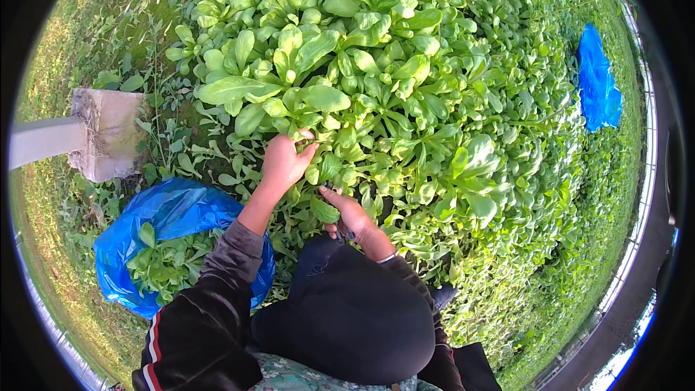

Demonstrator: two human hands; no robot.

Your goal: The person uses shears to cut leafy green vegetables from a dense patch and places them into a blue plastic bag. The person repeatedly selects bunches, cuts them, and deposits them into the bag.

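My left hand (pixel 284 162) reaches into a bed of leafy greens (pixel 304 92), its thumb and fingers closed around the base of a broad-leaved plant. Leaves partly hide the fingertips. Below and to the right, low among the stems, my right hand (pixel 352 216) grips a small dark-handled tool (pixel 341 237). Its working end is mostly covered by leaves and fingers, so I cannot tell its exact kind. A single green leaf (pixel 324 209) lies against the right hand's fingers. By my left forearm stands a blue plastic bag (pixel 179 201) with picked greens (pixel 168 263) inside.
At left, a pale post (pixel 46 141) rises from a concrete block (pixel 111 133). Another blue plastic bag (pixel 597 79) lies on the greens at far right. My bent knee (pixel 347 309) is just below my hands. A pale edge strip (pixel 646 119) curves along the right side.
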